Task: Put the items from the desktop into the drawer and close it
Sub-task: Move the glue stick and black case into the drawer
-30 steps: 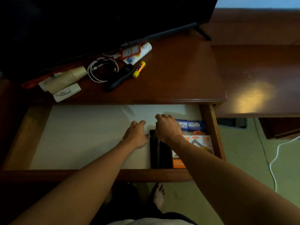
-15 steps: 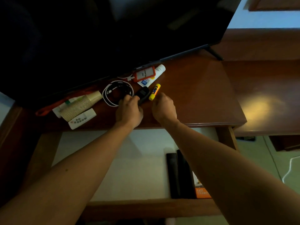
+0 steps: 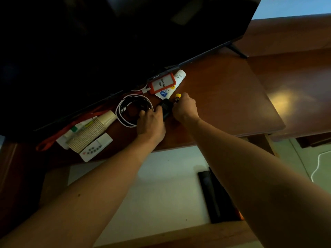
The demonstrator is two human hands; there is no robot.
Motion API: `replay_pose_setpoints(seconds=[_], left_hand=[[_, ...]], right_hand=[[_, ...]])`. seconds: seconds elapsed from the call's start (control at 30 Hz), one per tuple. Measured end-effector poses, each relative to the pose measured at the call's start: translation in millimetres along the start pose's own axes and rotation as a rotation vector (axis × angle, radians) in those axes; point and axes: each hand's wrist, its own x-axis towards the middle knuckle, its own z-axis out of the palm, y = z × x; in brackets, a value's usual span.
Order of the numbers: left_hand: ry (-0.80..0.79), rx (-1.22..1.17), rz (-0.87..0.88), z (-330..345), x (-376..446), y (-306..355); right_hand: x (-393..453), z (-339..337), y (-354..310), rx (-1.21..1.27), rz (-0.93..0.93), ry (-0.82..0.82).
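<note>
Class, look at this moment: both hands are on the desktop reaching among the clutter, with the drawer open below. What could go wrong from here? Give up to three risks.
1. The left hand is at the black remote, beside the coiled white cable; lifting could snag a loop and drag the cable.
2. The right hand closes on the yellow-capped glue stick; being small and round, it might slip and roll.
3. The paper cup stack lies on its side near the desk edge; a knock could roll it off.

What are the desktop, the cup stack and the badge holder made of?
Desktop: looks like varnished reddish wood or veneer; it has a glossy sheen and mirrors a light patch.
Cup stack: likely paper, matte tan with ribbed stacked rims.
Badge holder: probably orange plastic or silicone frame around a white card.
</note>
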Motion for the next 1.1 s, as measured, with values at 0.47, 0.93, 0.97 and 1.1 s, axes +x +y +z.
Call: replay_pose_setpoints(seconds=[0.47,0.93,0.97,1.1], left_hand=[[0.035,-0.171,-0.003,7,-99,47],[-0.271,-0.146,-0.119,105,-189,58],[-0.298,-0.129,-0.122,110,-191,56],[-0.376,-0.1,-0.158,127,-199,51]], right_hand=[[-91,-50,77,-0.106,-0.16,-0.047],[-193,-1,204,-0.238,-0.046,-0.379],[-194,2,206,-0.26,-0.052,-0.392],[-197,11,210,-0.442,-0.11,-0.447]])
